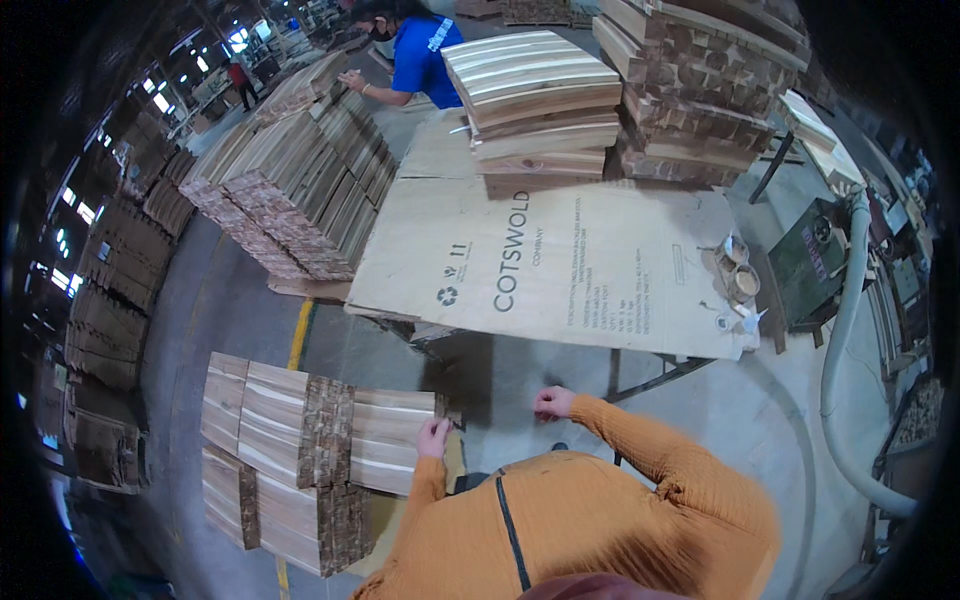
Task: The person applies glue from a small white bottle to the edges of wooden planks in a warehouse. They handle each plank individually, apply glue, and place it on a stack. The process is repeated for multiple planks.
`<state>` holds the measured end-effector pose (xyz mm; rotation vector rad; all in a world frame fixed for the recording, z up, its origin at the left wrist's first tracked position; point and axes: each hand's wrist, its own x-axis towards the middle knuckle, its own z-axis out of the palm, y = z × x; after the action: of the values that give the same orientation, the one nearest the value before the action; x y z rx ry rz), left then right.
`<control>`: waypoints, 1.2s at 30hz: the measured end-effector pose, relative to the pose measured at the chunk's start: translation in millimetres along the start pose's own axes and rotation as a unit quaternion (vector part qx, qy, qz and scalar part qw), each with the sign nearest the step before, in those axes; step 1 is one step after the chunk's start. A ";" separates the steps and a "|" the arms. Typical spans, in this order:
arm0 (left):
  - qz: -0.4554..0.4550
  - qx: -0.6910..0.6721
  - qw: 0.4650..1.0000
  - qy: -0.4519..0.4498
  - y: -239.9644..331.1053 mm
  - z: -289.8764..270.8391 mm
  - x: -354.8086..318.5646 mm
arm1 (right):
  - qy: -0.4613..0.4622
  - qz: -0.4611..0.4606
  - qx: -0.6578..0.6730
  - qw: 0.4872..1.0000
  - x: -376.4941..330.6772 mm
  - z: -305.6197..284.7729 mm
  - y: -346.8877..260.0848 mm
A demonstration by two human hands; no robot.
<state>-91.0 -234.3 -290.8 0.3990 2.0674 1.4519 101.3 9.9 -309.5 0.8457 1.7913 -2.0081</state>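
Note:
My left hand [433, 438] is at the right end of a low stack of pale-streaked wooden boards [390, 425]. Its fingers are curled in against the boards' ends, and what lies between them, if anything, is hidden. Out to the right, my right hand [553, 402] hangs over the floor just short of the table's front edge. Its fingers are curled closed, and I see nothing in them. More stacked wooden blocks [272, 400] adjoin the low stack on its left, several layers deep, with their end grain showing.
Cardboard [620, 250] covers the table ahead, bearing a wooden panel stack [540, 90] and small cups [740, 280]. A taller stack [700, 90] rises at the back right. A blue-shirted person [425, 60] leans by a wood pile [290, 190]. A grey hose [840, 400] curves down at right.

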 end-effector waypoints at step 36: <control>0.192 -0.095 0.974 -0.074 529.5 213.1 738.0 | 0.481 -0.324 0.343 0.739 87.0 -281.6 -412.4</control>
<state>-587.4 521.3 -60.4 0.8373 1.7797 1.7646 -150.9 364.6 -49.7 2.0046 1.9416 -3.1629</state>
